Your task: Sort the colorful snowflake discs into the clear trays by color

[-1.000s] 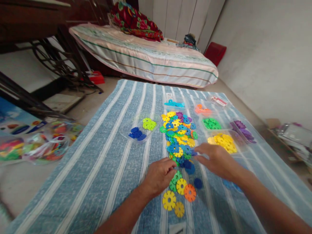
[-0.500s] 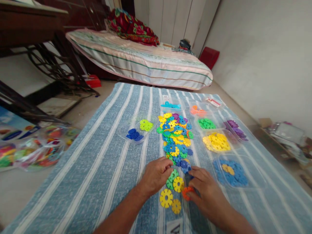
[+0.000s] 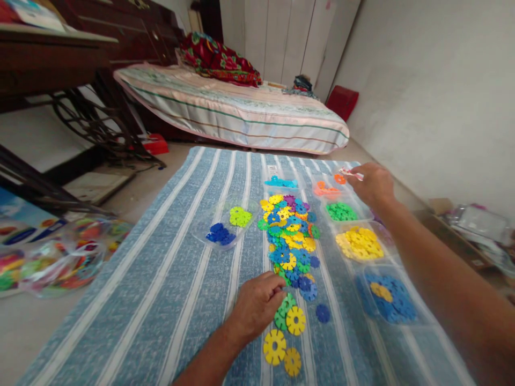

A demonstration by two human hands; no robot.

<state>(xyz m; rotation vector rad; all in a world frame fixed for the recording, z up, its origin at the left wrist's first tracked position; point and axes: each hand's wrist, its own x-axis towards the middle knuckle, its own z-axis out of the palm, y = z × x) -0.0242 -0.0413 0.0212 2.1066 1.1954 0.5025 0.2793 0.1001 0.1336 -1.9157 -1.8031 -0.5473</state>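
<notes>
Where the right hand (image 3: 374, 185) hangs beside one orange tub (image 3: 314, 181), its fingertips nearly together, one orange disc (image 3: 340, 179) shows at them; whether pinched, cannot tell. Left hand (image 3: 259, 301): one, fingers curled inward, beside the heap of mixed discs (image 3: 286, 236) midway along the striped cloth (image 3: 161, 257); contents of grip hidden, cannot tell. Loose, nearest the wearer: three yellow discs (image 3: 269, 351), one dark blue disc (image 3: 322, 313). Right of heap: one green tub (image 3: 365, 216), one yellow tub (image 3: 391, 251). Left: one clear tray (image 3: 201, 230), two colours.
</notes>
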